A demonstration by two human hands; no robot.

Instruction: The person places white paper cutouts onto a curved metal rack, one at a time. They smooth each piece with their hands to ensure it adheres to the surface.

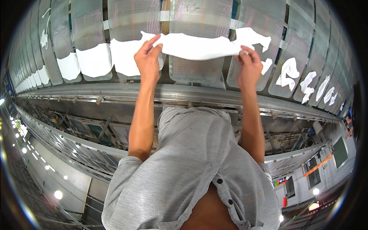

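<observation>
- A long row of grey boards (88, 23) stretches across the view; flat white pieces (94, 60) lie on boards to the left, and crumpled pieces (288, 73) on boards to the right.
- The white cloth (197, 46) spans the middle board (196, 69), pulled out between both hands; whether it touches the board, I cannot tell. The step seems to be spreading and straightening it. The next move, I judge, calls for even tension and level ends.
- Both forearms come up almost parallel, with the hands well apart.
- The left hand (148, 59) points up and slightly right, pinching the cloth's left end between thumb and fingers, with almost no gap.
- The right hand (249, 65) leans left, its fingers curled in a similar pinch at the right end.
- A small white bunch (255, 37) lies behind the right hand; whether it belongs to the same cloth is unclear.
</observation>
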